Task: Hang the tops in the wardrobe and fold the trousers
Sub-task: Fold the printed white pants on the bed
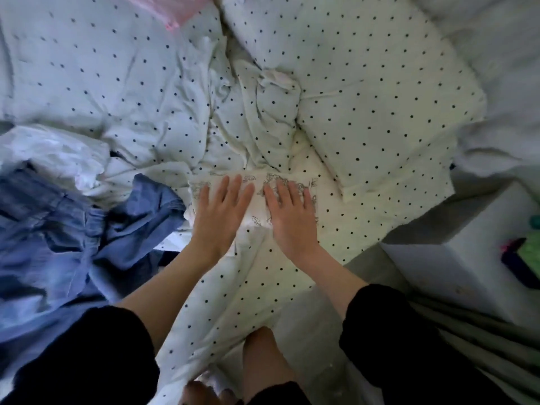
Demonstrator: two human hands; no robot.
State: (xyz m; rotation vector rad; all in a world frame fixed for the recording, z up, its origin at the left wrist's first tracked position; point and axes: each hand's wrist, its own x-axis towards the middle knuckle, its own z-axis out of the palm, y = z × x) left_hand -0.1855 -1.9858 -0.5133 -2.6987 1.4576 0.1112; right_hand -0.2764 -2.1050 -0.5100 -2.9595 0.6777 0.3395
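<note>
Both hands are lying flat, side by side, on a small folded white cloth [257,197] with little line drawings (what kind of clothing it is, I cannot tell). The left hand [217,213] and the right hand [292,220] are pressing down with straight fingers, gripping nothing. The cloth is sitting on the dotted bedding [365,92]. Blue clothes [73,229] are lying bunched up at the left.

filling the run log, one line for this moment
left hand flat on folded printed garment | right hand flat on it | polka-dot duvet underneath

Folded printed white trousers [257,197] on bed
</note>
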